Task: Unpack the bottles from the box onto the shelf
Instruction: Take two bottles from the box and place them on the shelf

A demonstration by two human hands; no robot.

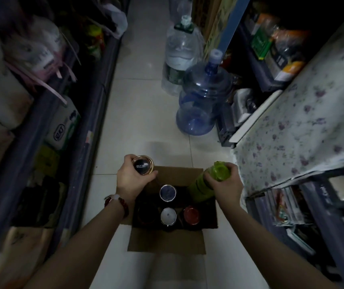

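Observation:
An open cardboard box (pixel 166 240) sits on the tiled floor below me. My left hand (pixel 132 180) grips a bottle with a gold-rimmed black cap (pixel 143 165) above the box's far left corner. My right hand (pixel 225 185) grips a green bottle (pixel 203 184) by its top, tilted, its base still inside the box. In the box stand a blue-capped bottle (pixel 168 192), a white-capped bottle (pixel 168 216), a red-capped bottle (pixel 192 214) and a dark one (pixel 146 215) at the left.
Dim shelves packed with goods line the aisle on the left (pixel 41 122) and right (pixel 271 65). A floral-covered surface (pixel 302 132) juts out at the right. A large blue water jug (pixel 202 101) and a clear water bottle (pixel 179 55) stand on the floor ahead.

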